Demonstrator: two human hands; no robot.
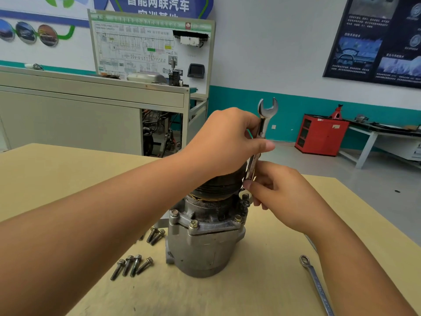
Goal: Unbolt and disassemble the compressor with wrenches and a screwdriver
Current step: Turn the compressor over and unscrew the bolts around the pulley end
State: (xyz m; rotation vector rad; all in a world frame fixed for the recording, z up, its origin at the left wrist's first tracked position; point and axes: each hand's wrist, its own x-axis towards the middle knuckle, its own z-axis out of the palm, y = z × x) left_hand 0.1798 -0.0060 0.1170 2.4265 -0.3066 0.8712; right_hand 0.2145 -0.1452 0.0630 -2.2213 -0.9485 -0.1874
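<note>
Left arm: bare, enters at the lower left of the frame and runs diagonally up to the centre, wrist straight.
Left grip (pixel 227 142): back of the hand toward the camera, fingers curled over, thumb stretched to the right, clasping the upper shaft of an upright wrench (pixel 263 124).
Right arm: bare, enters at the lower right and angles up and left toward the centre.
Right grip (pixel 284 197): just below and right of the left one, fingers bent inward, fingertips (pixel 248 184) pinching the wrench's lower shaft.
The two grips are near, apart.
</note>
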